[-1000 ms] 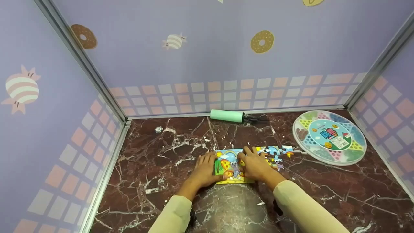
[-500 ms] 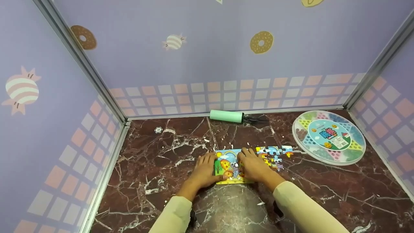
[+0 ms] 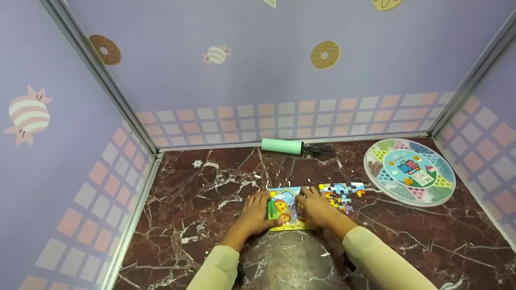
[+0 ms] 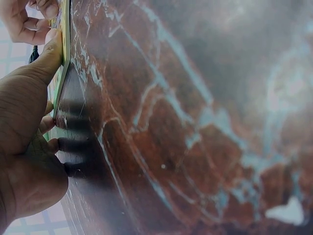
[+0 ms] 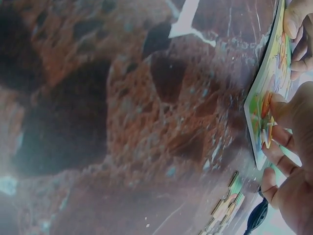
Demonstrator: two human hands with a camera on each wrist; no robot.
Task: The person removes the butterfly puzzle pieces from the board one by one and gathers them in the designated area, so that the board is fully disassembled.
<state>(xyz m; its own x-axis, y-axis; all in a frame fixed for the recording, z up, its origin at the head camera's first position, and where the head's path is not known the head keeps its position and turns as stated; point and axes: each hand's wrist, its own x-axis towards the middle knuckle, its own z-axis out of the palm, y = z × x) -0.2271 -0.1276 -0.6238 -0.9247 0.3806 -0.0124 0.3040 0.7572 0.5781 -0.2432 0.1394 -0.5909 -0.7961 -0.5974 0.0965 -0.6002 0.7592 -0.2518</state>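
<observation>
A colourful jigsaw puzzle board with a cartoon mouse, a rainbow and a sun lies flat on the marbled table. My left hand rests at its left side, with the thumb pressing on the front left of the board and the fingers along the left edge. Over the right part of the board is my right hand. In the right wrist view, its thumb and fingers pinch a small puzzle piece at the board's surface; the hand covers that area in the head view. Several loose puzzle pieces lie just right of the board.
A round clear Chinese checkers box lies at the right. Near the back wall is a mint-green hand pump with a black end. A small white round disc sits at the back left. Patterned panels enclose the table.
The right hand stays over the board's right part, shifting only slightly. The left hand keeps its place at the left edge. The head view has tilted up a little.
</observation>
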